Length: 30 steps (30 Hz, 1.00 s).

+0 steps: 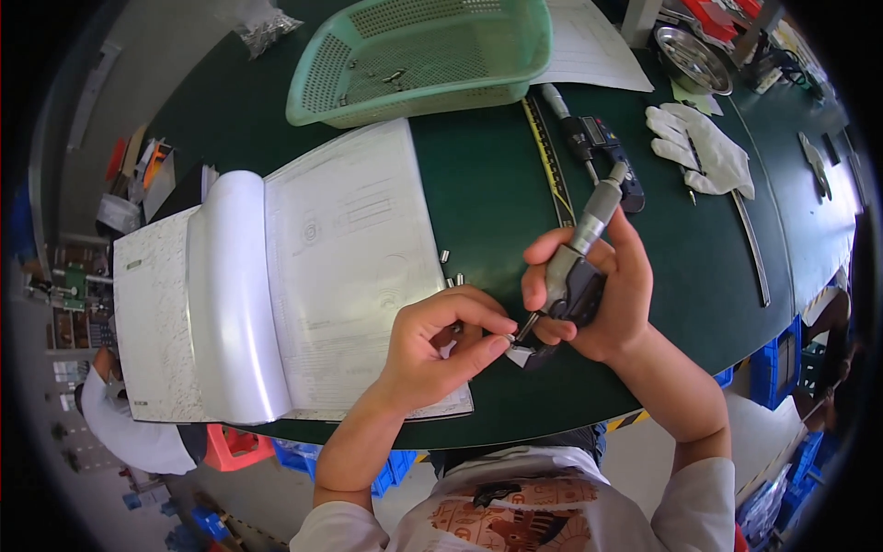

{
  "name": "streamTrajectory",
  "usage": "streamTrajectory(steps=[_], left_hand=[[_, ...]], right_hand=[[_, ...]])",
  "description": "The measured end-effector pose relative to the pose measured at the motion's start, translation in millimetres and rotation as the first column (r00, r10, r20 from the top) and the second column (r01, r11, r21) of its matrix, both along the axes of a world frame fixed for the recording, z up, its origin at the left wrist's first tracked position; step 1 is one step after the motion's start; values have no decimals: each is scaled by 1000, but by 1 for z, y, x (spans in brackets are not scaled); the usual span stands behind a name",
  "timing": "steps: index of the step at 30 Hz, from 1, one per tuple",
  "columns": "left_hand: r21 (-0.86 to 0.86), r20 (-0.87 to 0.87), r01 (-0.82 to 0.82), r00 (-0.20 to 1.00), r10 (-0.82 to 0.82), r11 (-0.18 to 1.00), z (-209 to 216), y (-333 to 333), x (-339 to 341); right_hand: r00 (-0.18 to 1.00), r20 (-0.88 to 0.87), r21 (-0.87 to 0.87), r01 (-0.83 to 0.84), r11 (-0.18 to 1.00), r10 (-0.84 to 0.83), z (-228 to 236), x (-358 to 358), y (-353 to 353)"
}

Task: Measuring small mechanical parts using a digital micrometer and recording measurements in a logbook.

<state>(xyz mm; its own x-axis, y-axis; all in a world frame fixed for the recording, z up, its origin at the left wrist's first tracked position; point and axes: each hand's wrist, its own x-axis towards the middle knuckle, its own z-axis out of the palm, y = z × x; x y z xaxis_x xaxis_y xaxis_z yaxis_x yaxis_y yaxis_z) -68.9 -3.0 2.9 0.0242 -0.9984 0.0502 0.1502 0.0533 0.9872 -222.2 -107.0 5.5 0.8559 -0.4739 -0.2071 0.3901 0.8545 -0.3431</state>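
Observation:
My right hand [618, 294] is wrapped round a micrometer [596, 218] with a silver barrel and dark frame, tilted so its thimble points up and away. Thumb and forefinger of my left hand [441, 342] pinch a small metal part [510, 339] at the micrometer's measuring gap. The fingertips hide most of that part, and I cannot tell whether both jaws touch it. Several small metal cylinders [457, 280] lie on the green table just beyond my left hand, beside an open booklet of drawings [354, 248].
A green plastic basket [414, 103] with a few small metal parts stands at the back. A ruler [549, 161], a digital micrometer [602, 147], a white glove [704, 147] and a metal bowl [692, 61] lie to the right. Another person [138, 419] is at far left.

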Motion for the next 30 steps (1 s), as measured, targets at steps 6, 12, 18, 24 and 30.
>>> streamTrajectory(steps=[6,12,18,24,30], left_hand=[[2,-5,-7,1000,7,1000,-1,-1,-2],[-2,-18,3,1000,-3,1000,-1,-1,-2],[19,-31,-4,1000,4,1000,2,0,-2],[16,-22,-6,1000,6,1000,1,0,-1],[26,-14,9,1000,-8,1000,1,-1,-2]], right_hand=[[997,-51,-82,52,995,-56,3,-2,3],[994,-107,-92,20,996,-30,4,-3,1],[996,-77,-78,38,996,-44,3,-2,3],[991,-130,-75,26,997,-36,4,-1,2],[987,-160,-91,17,996,-32,5,-1,1]])
